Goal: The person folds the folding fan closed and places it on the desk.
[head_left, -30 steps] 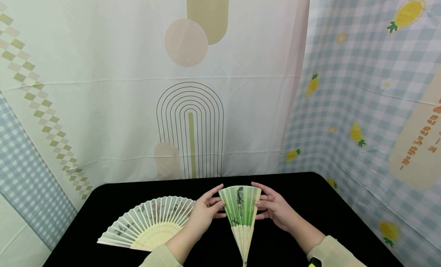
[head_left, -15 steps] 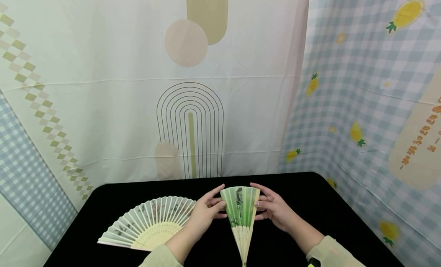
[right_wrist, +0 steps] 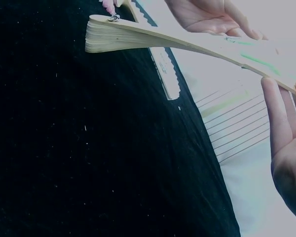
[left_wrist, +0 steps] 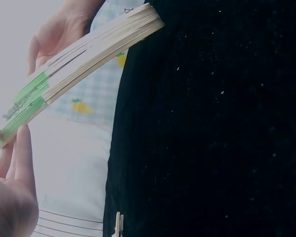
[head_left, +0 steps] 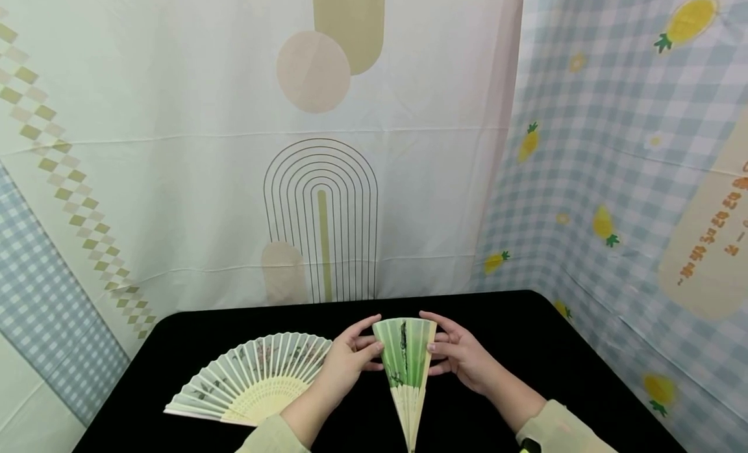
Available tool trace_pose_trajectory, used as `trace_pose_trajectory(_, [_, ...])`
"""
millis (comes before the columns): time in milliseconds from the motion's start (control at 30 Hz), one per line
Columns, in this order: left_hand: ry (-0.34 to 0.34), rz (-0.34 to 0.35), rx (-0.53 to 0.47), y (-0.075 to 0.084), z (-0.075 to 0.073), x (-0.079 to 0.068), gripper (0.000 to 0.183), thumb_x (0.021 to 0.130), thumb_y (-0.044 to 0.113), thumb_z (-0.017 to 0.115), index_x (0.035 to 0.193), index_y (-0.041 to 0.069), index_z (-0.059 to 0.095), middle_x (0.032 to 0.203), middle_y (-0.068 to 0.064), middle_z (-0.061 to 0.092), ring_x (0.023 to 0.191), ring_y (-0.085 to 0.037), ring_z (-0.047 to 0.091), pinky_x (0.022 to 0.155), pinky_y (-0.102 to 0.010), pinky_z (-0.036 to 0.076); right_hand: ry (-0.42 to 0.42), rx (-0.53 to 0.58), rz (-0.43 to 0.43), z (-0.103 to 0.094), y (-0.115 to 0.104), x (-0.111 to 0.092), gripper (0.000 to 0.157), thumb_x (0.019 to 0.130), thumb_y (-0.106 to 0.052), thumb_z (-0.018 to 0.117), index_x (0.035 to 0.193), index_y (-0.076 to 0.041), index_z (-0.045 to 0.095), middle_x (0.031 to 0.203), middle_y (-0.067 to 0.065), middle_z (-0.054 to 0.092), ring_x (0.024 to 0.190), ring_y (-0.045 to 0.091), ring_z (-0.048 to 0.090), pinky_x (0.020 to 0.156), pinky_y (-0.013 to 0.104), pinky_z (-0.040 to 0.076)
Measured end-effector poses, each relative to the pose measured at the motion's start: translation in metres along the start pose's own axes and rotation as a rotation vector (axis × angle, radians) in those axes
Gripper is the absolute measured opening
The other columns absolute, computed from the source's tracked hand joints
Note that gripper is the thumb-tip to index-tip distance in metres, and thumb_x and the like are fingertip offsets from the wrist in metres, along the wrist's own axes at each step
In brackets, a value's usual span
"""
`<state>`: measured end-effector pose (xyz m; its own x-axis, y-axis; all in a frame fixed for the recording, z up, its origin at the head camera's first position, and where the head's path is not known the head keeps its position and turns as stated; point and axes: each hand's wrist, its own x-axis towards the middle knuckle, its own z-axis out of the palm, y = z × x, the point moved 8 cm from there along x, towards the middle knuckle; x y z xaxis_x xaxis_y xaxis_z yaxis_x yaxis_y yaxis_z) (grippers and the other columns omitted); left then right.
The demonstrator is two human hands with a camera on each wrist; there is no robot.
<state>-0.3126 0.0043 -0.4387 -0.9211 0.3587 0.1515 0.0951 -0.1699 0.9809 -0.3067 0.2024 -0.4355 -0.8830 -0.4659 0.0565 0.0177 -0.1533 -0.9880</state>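
A green folding fan with pale wooden ribs is partly spread between my two hands, its pivot end pointing down toward me in the head view. My left hand pinches the fan's left edge, thumb in front and fingers behind. On the opposite edge my right hand pinches the outer guard stick the same way. The left wrist view shows the stacked ribs of the fan slanting above the black cloth. In the right wrist view the fan's rivet end points left, and the right fingers reach its guard.
A white folding fan with a floral print lies spread on the black-covered table, left of my left forearm. Behind the table hangs a pale patterned curtain; a blue checked curtain with pineapples hangs on the right.
The green fan has narrowed slightly as my right hand moved a little to the left with its edge. My left hand has stayed nearly still, and the white fan has not moved.
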Motion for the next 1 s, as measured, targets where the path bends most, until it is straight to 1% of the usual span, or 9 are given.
trace_pose_trajectory(300, [-0.010, -0.023, -0.001, -0.004, -0.001, 0.001, 0.054, 0.095, 0.010, 0.068, 0.146, 0.014, 0.050, 0.114, -0.016, 0.069, 0.093, -0.023, 0.069, 0.075, -0.039, 0.061, -0.008, 0.004, 0.016, 0.005, 0.001, 0.001, 0.073, 0.097, -0.005, 0.060, 0.158, -0.006, 0.019, 0.102, 0.004, 0.073, 0.098, 0.026, 0.071, 0.074, 0.037, 0.061])
trace_pose_trajectory(600, [-0.022, -0.014, -0.006, -0.004, 0.000, 0.002, 0.054, 0.095, 0.009, 0.067, 0.146, 0.012, 0.050, 0.114, -0.017, 0.069, 0.092, -0.023, 0.069, 0.074, -0.037, 0.061, -0.006, 0.002, 0.023, 0.007, 0.002, 0.004, 0.073, 0.096, -0.003, 0.060, 0.158, -0.005, 0.021, 0.100, 0.003, 0.072, 0.095, 0.025, 0.071, 0.073, 0.038, 0.061])
trace_pose_trajectory(733, [-0.023, -0.017, 0.004, -0.004, 0.000, 0.001, 0.053, 0.095, 0.009, 0.067, 0.146, 0.013, 0.050, 0.114, -0.016, 0.069, 0.093, -0.023, 0.069, 0.073, -0.037, 0.061, -0.017, 0.007, 0.031, 0.009, 0.003, 0.004, 0.073, 0.097, -0.003, 0.059, 0.158, -0.005, 0.019, 0.100, 0.003, 0.072, 0.095, 0.025, 0.071, 0.073, 0.037, 0.061])
trace_pose_trajectory(833, [-0.030, -0.008, 0.003, -0.003, 0.001, 0.001, 0.054, 0.096, 0.010, 0.067, 0.146, 0.011, 0.049, 0.115, -0.017, 0.069, 0.093, -0.022, 0.068, 0.073, -0.038, 0.061, -0.024, 0.010, 0.032, 0.010, 0.003, 0.004, 0.074, 0.097, -0.003, 0.059, 0.158, -0.005, 0.018, 0.100, 0.003, 0.072, 0.095, 0.025, 0.071, 0.072, 0.036, 0.061])
trace_pose_trajectory(1000, [-0.036, -0.003, 0.001, -0.001, 0.001, 0.001, 0.054, 0.095, 0.010, 0.067, 0.147, 0.010, 0.048, 0.115, -0.018, 0.069, 0.092, -0.021, 0.067, 0.073, -0.037, 0.061, -0.025, 0.002, 0.039, 0.011, 0.004, 0.005, 0.071, 0.098, -0.003, 0.058, 0.158, -0.007, 0.020, 0.101, 0.003, 0.072, 0.094, 0.024, 0.071, 0.073, 0.036, 0.061])
